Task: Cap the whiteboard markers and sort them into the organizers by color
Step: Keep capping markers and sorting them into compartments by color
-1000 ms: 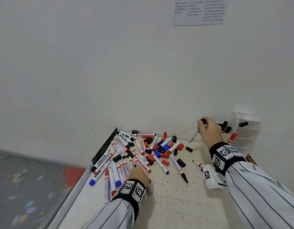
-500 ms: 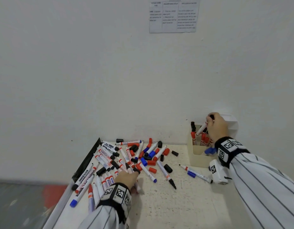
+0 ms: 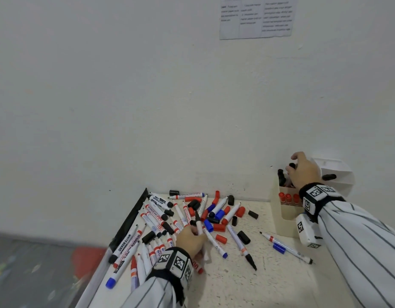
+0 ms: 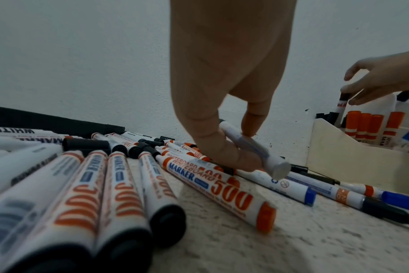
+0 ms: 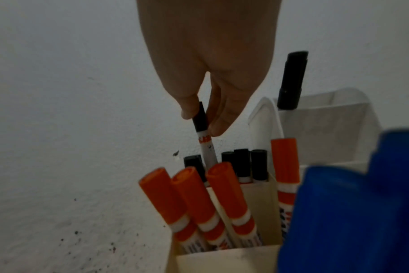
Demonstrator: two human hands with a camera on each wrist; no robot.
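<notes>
1. Sorting is the step in hand: the right hand (image 5: 208,73) lowers a capped black marker (image 5: 204,140) into the back compartment of the cream organizer (image 5: 227,258), among other black-capped markers; red-capped ones stand in the front compartment.
2. Its grip is clamped on that marker, thumb and fingertips (image 5: 187,109) pinching the black cap from above. The marker looks only partly in.
3. Meanwhile the left hand (image 3: 189,241) is down in the pile of loose markers (image 3: 161,221) on the worktop (image 3: 247,285), its grip closed round a white marker barrel (image 4: 252,147) lifted at a slant off the heap.
4. Loose black, red and blue caps (image 3: 219,227) lie scattered among the pile, so I judge most of the job remains.
5. Next, I'd say, the right hand must let go and fetch a cap matching whatever the left has picked; its tip colour is hard to tell.
</notes>
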